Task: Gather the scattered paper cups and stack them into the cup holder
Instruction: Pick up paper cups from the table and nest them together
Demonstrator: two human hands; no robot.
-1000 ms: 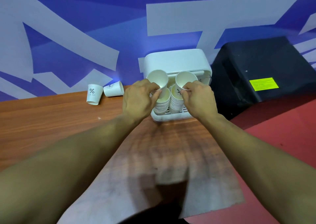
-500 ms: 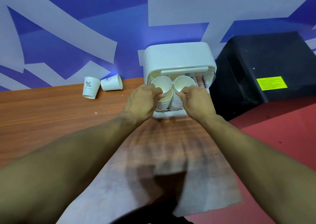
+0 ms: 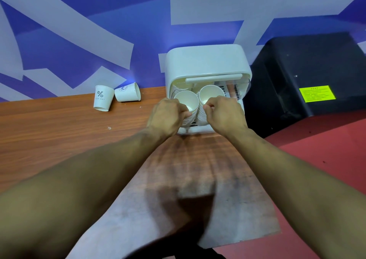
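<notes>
A white cup holder (image 3: 206, 62) stands against the wall with its clear lid raised. Two stacks of white paper cups sit in its front. My left hand (image 3: 168, 116) pinches the rim of the top cup of the left stack (image 3: 186, 100). My right hand (image 3: 223, 114) pinches the rim of the top cup of the right stack (image 3: 211, 92). Both top cups sit nested in their stacks. Further left on the wooden table (image 3: 59, 124), one cup (image 3: 103, 98) stands upside down and another cup (image 3: 127, 92) lies on its side beside it, against the wall.
A black box (image 3: 309, 74) with a yellow label stands right of the holder. A red surface (image 3: 326, 140) lies beyond the table's right edge. The blue and white wall (image 3: 79, 41) runs behind everything. A worn pale patch covers the table in front of the holder.
Both hands have lowered their cups from above the stacks down into the holder, so each cup now sits nested on its stack. The two loose cups at left have not moved.
</notes>
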